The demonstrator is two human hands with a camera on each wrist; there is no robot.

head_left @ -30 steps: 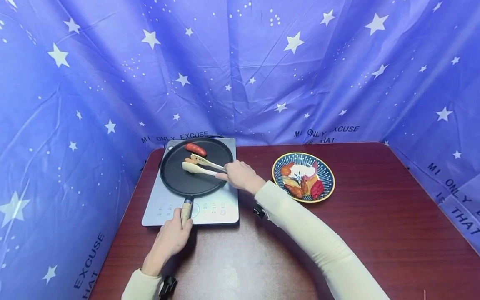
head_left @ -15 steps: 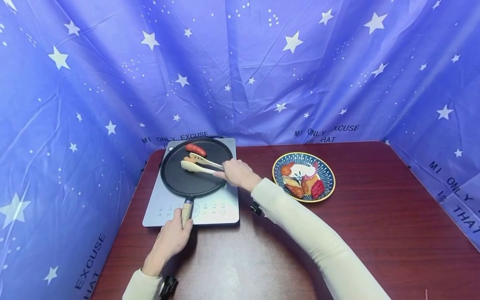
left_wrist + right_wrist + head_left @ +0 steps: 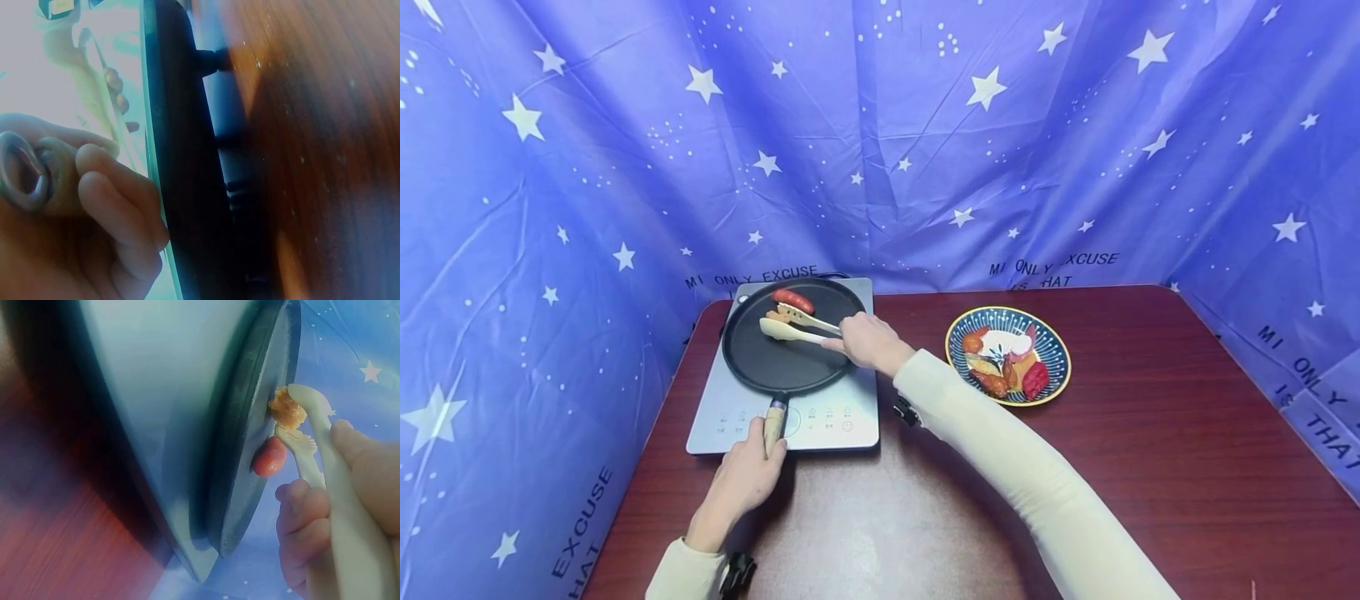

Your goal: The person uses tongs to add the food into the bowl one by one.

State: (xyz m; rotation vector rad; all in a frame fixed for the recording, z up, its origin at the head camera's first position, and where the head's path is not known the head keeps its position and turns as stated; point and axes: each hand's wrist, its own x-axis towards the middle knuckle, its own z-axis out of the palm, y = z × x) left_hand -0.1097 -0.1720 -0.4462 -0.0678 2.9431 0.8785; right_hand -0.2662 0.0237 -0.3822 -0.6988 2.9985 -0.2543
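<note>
Blue star-printed curtains hang beyond both hands, behind a reddish wooden table. Fingers curled, the left hand grips the pan handle; straight ahead of it, the black pan sits on a silver cooktop. The right hand holds pale tongs, their tips around a golden-brown piece to its left. Just beyond those tips lies a red sausage. Right of that hand stands a patterned plate bearing assorted food.

rocking white stars and black lettering all over a blue-purple curtain, draping round a shiny reddish-brown table, also showing off a patterned blue plate with assorted food
</note>
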